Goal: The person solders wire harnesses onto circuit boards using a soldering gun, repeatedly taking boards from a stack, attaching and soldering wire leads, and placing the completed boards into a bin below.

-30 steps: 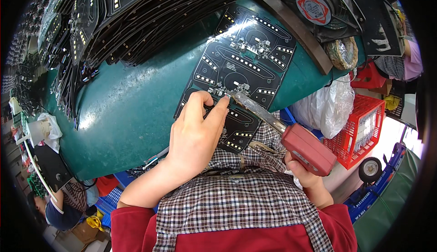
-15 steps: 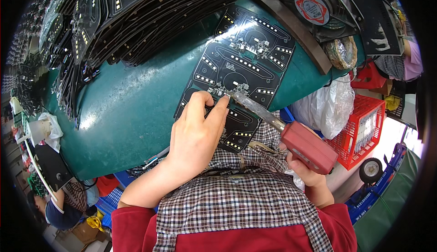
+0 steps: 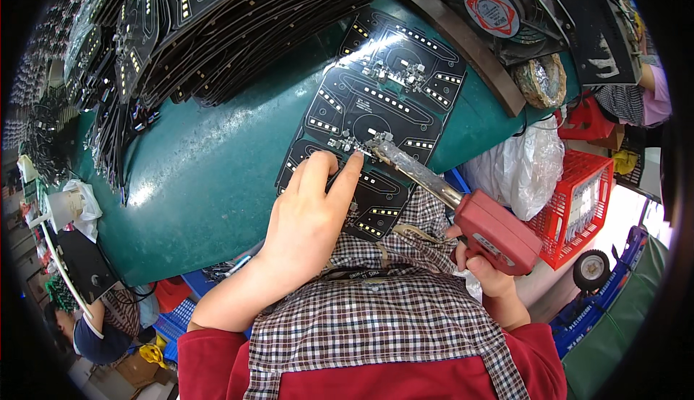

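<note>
A panel of black circuit boards (image 3: 372, 107), set with rows of pale LEDs and clusters of small parts, lies on the green tabletop close to me. My left hand (image 3: 307, 216) rests palm down on its near part. Thumb and fingers are apart, with one fingertip touching beside a small component cluster; anything under the fingertips is hidden. From the right, my right hand (image 3: 488, 273) grips the red handle of a soldering gun (image 3: 499, 234). Its long metal barrel slants up to the left, and the tip is over the same cluster, just beyond my left fingertip.
Tall stacks of black circuit boards (image 3: 253, 31) fill the far left. A dark bar (image 3: 463, 46), a fan (image 3: 499, 13) and a roundish crusty lump (image 3: 541, 82) stand at far right. Beyond the right edge are a plastic bag (image 3: 517, 172) and red crate (image 3: 571, 219). Other people sit nearby.
The soldering gun has shifted slightly to the right, its tip a little farther from my left fingertip. My left hand has barely moved, and the board panel stays put.
</note>
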`<state>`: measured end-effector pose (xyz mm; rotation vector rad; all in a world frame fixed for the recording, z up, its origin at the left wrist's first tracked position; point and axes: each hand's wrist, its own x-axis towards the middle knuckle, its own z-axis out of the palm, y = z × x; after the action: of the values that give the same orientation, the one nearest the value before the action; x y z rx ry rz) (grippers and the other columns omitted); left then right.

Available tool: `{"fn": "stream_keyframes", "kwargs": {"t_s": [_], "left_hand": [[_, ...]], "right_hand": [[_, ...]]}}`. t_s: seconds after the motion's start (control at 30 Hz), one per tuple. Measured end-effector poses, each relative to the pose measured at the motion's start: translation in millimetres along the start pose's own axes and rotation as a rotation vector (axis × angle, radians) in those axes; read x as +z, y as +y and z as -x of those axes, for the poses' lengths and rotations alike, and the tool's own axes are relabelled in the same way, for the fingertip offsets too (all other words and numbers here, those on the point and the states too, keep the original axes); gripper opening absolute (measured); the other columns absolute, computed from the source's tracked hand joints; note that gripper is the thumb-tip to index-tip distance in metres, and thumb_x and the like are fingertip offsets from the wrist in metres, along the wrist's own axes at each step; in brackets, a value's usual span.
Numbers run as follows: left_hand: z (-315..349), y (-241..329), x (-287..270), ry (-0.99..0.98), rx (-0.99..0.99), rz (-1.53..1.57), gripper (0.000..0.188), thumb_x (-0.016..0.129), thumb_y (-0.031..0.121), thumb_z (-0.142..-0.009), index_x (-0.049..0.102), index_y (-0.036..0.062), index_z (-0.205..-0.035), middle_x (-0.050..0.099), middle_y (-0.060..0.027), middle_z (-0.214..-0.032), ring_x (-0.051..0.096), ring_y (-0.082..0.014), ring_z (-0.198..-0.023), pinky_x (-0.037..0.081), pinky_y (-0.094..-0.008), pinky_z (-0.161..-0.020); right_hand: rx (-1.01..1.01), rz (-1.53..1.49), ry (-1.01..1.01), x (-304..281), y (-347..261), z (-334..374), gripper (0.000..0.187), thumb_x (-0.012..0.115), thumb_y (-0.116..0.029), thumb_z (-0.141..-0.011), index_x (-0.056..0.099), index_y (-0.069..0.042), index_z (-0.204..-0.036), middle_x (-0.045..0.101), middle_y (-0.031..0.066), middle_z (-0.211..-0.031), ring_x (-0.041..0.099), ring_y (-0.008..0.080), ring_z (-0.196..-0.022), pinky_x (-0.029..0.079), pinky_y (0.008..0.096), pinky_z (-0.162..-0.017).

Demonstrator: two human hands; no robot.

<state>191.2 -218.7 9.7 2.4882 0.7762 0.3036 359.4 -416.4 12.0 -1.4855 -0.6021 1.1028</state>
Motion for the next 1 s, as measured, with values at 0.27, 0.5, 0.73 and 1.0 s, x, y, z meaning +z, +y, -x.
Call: {"fn": "stream_keyframes", "kwargs": {"t_s": [0.27,0.5,0.73,1.0], "left_hand": [[5.2,-4.4,4.1,0.012,0.124,-0.092,0.051,0.059,-0.003,-0.066,0.054,-0.0035,-0.116,0.048,-0.0132,-0.094,0.054,-0.0267,-0.084,0.051,-0.0310,-0.067],[5.8,-5.1,7.1,0.060,0.158,-0.084,0.049,0.059,-0.003,-0.065,0.055,-0.0045,-0.113,0.049,-0.0144,-0.097,0.054,-0.0265,-0.083,0.051,-0.0309,-0.066],[2.8,-1.6,1.8,0.031,0.111,-0.079,0.047,0.059,-0.003,-0.065,0.056,-0.0045,-0.112,0.050,-0.0143,-0.096,0.054,-0.0273,-0.086,0.051,-0.0322,-0.068],[2.7,-3.9,1.1,0.026,0.127,-0.039,0.046,0.059,-0.004,-0.066,0.056,-0.0040,-0.112,0.049,-0.0136,-0.095,0.054,-0.0269,-0.085,0.050,-0.0323,-0.068]], "right_hand": [[0.084,-0.081,-0.001,-2.3,0.4,3.2,0.076,0.076,-0.017,-0.071,0.038,0.009,-0.131,0.066,0.0113,-0.095,0.054,0.0052,-0.064,0.043,0.0182,-0.058],[0.111,-0.118,-0.027,-3.1,0.6,2.6,0.076,0.076,-0.013,-0.071,0.037,0.009,-0.132,0.065,0.0102,-0.093,0.056,0.0061,-0.068,0.044,0.0178,-0.060],[0.126,-0.001,-0.049,-7.4,4.4,3.1,0.074,0.076,-0.014,-0.071,0.040,0.010,-0.130,0.065,0.0098,-0.100,0.059,0.0074,-0.072,0.048,0.0198,-0.066],[0.109,-0.032,0.003,-4.9,3.6,5.5,0.066,0.075,-0.015,-0.070,0.047,0.010,-0.124,0.064,0.0137,-0.106,0.059,0.0078,-0.069,0.050,0.0223,-0.065]]}}
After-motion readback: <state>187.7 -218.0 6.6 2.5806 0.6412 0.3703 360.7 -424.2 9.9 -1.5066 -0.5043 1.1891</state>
